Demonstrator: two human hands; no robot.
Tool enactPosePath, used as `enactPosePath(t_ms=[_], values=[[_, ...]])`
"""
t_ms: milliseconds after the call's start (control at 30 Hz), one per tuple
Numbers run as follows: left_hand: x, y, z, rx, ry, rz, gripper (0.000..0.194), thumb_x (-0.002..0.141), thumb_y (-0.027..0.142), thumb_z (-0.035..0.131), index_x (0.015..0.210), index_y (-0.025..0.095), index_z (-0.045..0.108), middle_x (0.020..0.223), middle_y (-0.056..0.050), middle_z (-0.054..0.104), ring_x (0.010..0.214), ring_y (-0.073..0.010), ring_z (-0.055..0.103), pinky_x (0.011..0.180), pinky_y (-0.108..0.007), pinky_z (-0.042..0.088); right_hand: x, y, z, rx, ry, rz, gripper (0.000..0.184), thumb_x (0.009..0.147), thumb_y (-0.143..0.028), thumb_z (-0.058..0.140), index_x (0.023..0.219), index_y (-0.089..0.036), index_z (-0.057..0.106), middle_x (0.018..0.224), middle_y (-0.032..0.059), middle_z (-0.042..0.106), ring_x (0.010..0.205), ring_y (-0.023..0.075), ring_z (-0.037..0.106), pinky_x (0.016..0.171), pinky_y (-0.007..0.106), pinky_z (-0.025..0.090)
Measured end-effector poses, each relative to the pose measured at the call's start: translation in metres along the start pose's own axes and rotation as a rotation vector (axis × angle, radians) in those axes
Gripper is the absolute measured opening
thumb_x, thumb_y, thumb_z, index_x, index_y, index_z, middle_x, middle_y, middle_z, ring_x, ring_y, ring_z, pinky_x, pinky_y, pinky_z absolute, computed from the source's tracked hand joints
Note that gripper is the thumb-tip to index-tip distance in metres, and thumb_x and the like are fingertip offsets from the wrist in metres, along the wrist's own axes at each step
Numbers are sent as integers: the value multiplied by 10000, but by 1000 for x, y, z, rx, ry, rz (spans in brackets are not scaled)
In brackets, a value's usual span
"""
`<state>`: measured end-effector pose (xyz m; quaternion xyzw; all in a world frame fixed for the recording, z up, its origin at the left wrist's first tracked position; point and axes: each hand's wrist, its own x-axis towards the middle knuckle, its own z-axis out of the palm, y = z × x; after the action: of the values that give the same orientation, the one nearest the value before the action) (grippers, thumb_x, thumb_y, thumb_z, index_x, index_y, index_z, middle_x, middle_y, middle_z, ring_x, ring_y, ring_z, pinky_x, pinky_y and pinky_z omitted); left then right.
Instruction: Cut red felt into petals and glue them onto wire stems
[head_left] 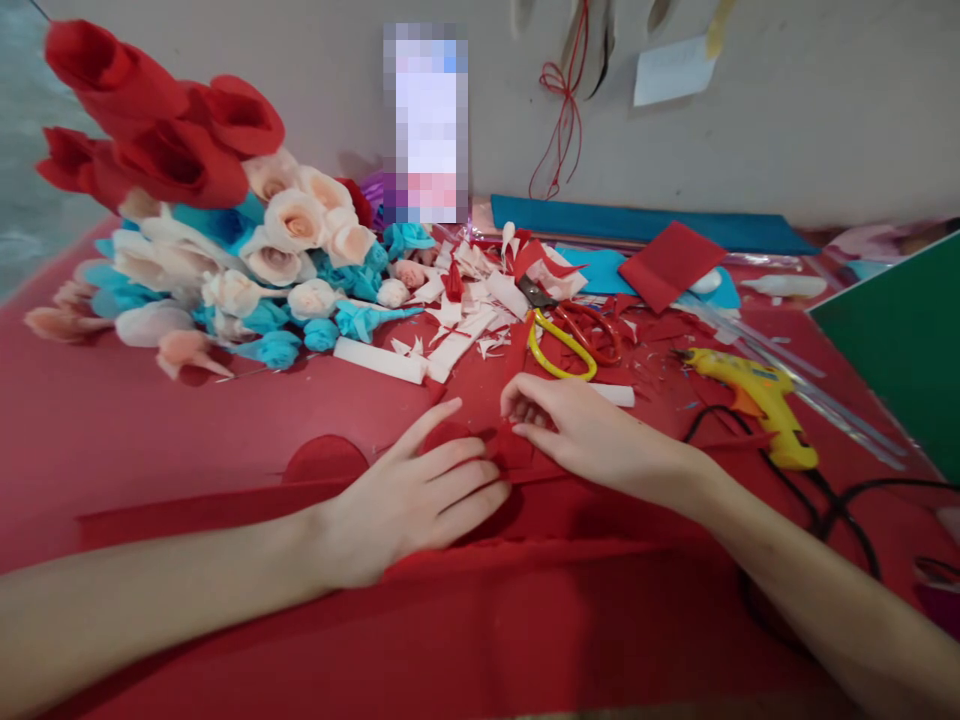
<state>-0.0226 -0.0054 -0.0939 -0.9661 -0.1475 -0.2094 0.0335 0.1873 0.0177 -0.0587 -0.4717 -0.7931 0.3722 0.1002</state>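
Note:
My left hand (420, 495) lies flat with fingers stretched out on a small red felt piece (510, 447) and the red felt sheet (450, 620) beneath it. My right hand (581, 430) meets it from the right, its fingertips curled and pinching the edge of that small red piece. Yellow-handled scissors (559, 345) lie just behind my right hand, beside a second red-handled pair (596, 330). A red half-circle cutout (324, 460) sits left of my left hand.
A heap of red, cream, pink and blue fabric roses (225, 240) fills the back left. A yellow glue gun (757, 395) with black cable lies right. White and red scraps (465, 300), white sticks (379, 360), blue felt (645, 225) and a green board (900, 340) lie behind.

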Motion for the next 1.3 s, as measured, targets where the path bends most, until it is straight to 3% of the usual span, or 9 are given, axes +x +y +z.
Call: enactPosePath(t_ms=[467,700,1100,1300], values=[[-3,2,3,1,-108,-142,286,805,148,484,1088,147,530,1014,-44,645,1076,-213,469,1090,-510,89,-1,1,2,3,-3,-25,100,811,-108,413,844,-186,465,753,10,563,650,116,498,591,241,362],[3,4,1,8,-23,-171,190,831,181,490,998,159,576,970,-29,664,1016,-196,518,1076,-510,154,0,0,2,4,4,-54,129,807,-89,400,859,-192,457,778,3,565,656,109,495,592,236,361],[6,5,-2,1,-46,-165,184,826,181,500,972,163,610,972,-19,668,1014,-200,526,1088,-529,106,3,3,8,4,73,-85,197,727,-29,457,855,-179,459,841,19,523,724,122,476,643,249,369],[6,7,-2,21,-27,-166,211,825,184,491,991,165,620,995,-37,667,1006,-203,531,1084,-533,138,3,5,7,61,23,-63,232,723,-38,489,905,-180,490,806,9,555,683,112,496,604,238,386]])
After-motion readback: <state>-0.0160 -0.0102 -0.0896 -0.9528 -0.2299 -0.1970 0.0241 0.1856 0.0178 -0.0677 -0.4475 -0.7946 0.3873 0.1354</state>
